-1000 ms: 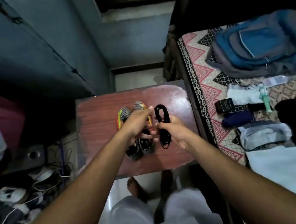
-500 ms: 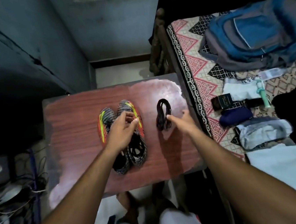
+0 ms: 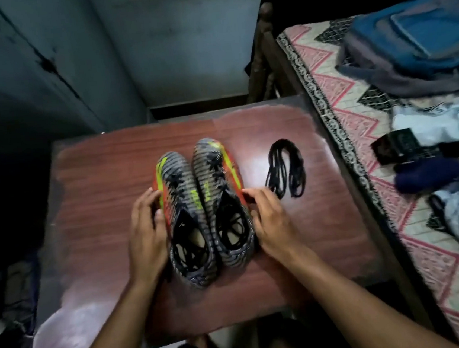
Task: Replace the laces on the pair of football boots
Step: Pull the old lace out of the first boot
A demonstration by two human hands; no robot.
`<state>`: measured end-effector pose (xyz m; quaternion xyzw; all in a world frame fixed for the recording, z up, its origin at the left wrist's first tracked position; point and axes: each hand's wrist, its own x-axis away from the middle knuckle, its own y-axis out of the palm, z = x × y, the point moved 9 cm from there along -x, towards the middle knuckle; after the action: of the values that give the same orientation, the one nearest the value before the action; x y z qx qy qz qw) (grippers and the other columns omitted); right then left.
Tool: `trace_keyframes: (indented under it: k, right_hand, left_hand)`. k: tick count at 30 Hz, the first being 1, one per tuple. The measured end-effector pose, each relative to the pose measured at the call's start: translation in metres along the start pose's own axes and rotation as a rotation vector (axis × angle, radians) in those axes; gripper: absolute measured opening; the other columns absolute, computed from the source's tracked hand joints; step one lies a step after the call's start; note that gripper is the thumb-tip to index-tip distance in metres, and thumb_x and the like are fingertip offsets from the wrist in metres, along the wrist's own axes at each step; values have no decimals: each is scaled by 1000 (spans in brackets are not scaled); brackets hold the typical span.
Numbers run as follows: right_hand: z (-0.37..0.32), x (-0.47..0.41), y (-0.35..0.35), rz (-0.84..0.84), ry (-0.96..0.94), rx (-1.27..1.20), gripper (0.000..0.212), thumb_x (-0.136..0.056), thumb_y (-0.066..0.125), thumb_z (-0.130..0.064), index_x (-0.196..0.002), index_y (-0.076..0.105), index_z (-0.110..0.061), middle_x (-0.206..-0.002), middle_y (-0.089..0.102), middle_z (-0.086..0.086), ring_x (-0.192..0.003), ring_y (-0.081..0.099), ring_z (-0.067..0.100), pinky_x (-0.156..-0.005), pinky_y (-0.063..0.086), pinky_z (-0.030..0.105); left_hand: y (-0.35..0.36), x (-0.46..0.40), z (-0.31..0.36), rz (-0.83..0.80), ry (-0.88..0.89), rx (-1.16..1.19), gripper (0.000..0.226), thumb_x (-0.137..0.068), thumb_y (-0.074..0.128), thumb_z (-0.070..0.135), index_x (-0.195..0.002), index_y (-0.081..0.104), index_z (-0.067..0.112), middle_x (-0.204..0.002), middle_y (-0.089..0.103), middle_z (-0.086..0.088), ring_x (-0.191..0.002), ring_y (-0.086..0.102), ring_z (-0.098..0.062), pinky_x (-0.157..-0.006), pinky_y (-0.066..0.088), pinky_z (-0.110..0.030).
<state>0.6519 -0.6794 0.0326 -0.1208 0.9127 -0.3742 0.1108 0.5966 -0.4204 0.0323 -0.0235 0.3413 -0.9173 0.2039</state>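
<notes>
The left hand [image 3: 146,233] lies flat, fingers straight and together, against the outer side of the left football boot [image 3: 183,221]. The right hand [image 3: 267,221] does likewise on the right football boot [image 3: 224,202]. The 2 boots stand side by side on the reddish wooden table [image 3: 98,201]; a bundle of black laces [image 3: 286,172] lies just beside the right fingertips.

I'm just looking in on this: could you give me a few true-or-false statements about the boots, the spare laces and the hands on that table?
1. The two football boots stand side by side on the table. True.
2. The spare black laces lie inside a boot. False: they lie bundled on the table, to the right of the boots.
3. The left hand and right hand flank the pair. True.
4. The boots have no laces in them. False: black laces are threaded through both.
5. The right hand holds the spare laces. False: it is at the right boot.
</notes>
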Motion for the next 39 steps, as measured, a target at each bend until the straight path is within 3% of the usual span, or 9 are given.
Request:
trace_keyframes:
  k: [5,9,11,19,26,32,39]
  right_hand:
    - [9,8,-3,88,-103,64,57,-91,52,8,-145,49,-7,-138,54,6,-128,50,20,-114,38,28]
    - [17,5,16,85,-210,200,64,-88,58,4,-150,43,-6,-140,53,8,-134,47,26,-116,39,38]
    - [20,6,19,107,-226,235,65,-88,59,3,-151,43,-7,-139,54,9,-133,48,26,-114,40,38]
    - [15,57,19,103,-166,221,57,-99,51,-4,-155,40,-12,-144,55,10,-137,48,27,-113,41,37]
    - [7,112,20,81,-133,203,57,-96,51,-2,-152,42,-12,-142,55,12,-135,50,30,-112,44,42]
    - [-6,169,15,72,-164,200,61,-98,50,-2,-156,37,-11,-147,53,10,-138,47,25,-116,39,35]
    - [-5,189,14,41,-158,166,61,-97,50,-5,-156,39,-16,-145,56,8,-136,50,24,-113,43,41]
  left_hand:
    - [5,-3,1,44,131,-16,45,-100,44,2,-142,59,13,-151,52,-3,-139,44,-10,-118,24,-13]
    - [15,-6,-14,40,121,-80,43,-102,41,25,-140,59,24,-146,59,1,-136,51,-19,-125,21,-46]
    - [14,-5,-17,48,108,-103,38,-105,44,23,-140,59,26,-144,61,-1,-134,53,-25,-123,20,-52]
    - [4,49,-13,-5,86,-77,43,-110,40,22,-152,49,24,-157,49,-2,-145,43,-20,-125,11,-47]
    - [-15,112,-17,-2,80,-90,45,-111,38,25,-156,43,23,-160,44,-3,-149,37,-20,-126,11,-46]
    - [-26,177,-19,-1,79,-116,46,-112,34,27,-158,39,25,-162,42,-1,-151,33,-15,-127,10,-44]
    - [-31,215,-16,-4,75,-141,49,-112,31,28,-161,32,23,-165,36,-3,-154,28,-15,-126,7,-39]
